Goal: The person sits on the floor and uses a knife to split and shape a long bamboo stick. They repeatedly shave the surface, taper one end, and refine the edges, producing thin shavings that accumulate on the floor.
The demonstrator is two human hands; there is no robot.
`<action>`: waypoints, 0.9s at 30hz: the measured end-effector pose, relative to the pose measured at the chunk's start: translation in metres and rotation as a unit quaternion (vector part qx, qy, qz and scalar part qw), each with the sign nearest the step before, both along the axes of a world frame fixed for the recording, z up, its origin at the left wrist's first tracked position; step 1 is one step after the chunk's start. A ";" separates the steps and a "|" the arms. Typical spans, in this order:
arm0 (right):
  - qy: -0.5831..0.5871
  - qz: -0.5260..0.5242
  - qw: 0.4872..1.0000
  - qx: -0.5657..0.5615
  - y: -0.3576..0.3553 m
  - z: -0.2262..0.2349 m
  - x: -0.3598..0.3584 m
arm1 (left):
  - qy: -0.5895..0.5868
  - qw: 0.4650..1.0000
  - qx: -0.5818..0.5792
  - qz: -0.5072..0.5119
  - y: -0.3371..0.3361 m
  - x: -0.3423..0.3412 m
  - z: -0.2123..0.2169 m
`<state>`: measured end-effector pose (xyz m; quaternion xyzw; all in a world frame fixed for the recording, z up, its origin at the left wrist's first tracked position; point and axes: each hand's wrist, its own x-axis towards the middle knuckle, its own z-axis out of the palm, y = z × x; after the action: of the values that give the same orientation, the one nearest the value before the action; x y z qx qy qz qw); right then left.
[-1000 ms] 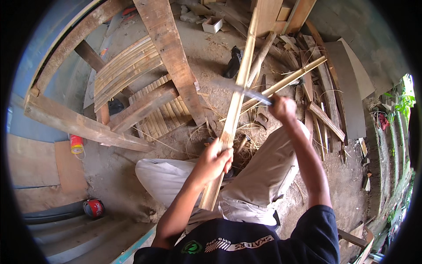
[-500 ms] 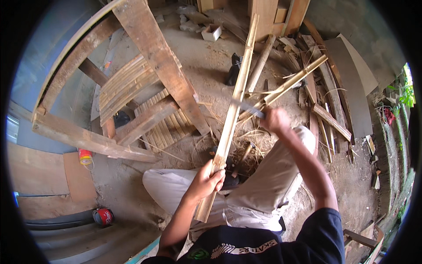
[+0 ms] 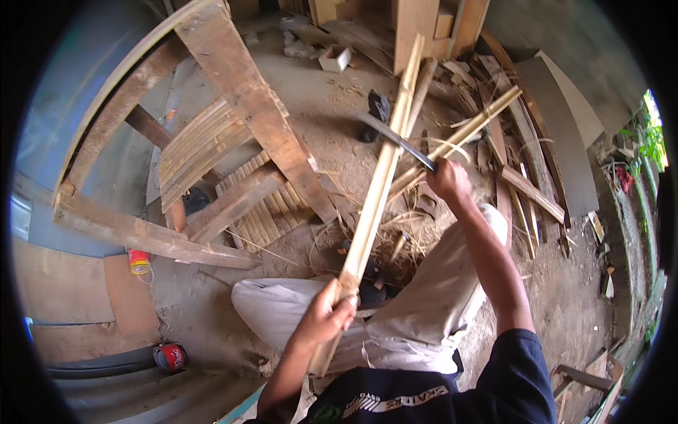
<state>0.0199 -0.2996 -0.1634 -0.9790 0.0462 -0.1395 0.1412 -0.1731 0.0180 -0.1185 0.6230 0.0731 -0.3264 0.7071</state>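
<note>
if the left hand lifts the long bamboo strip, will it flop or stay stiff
The bamboo strip will probably be stiff, as it runs nearly straight well past the left hand. It may tip forward, since the grip sits near its close end. It could be light for its length, looking like a narrow split piece, not a whole pole.

Knife (image 3: 400,142) across bamboo strip (image 3: 373,208)

Your bamboo strip (image 3: 372,212) was pale straw-yellow; your knife (image 3: 402,142), grey; trousers (image 3: 424,304), off-white; shirt (image 3: 512,374), near-black, bearing white print (image 3: 417,397).
</note>
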 end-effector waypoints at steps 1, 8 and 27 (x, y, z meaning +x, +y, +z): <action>0.068 0.014 0.997 0.023 -0.002 -0.002 0.002 | -0.046 0.997 -0.043 -0.044 -0.001 -0.002 0.001; -0.034 -0.052 0.998 0.033 -0.029 -0.013 0.019 | -0.070 0.997 -0.006 -0.031 0.002 -0.009 0.009; -0.035 -0.028 0.916 0.399 -0.009 0.016 0.023 | -0.071 0.996 -0.045 -0.038 0.009 -0.003 -0.008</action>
<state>0.0432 -0.3088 -0.1469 -0.8341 0.1209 -0.1477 0.5176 -0.1761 0.0270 -0.1266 0.6148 -0.0161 -0.3110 0.7246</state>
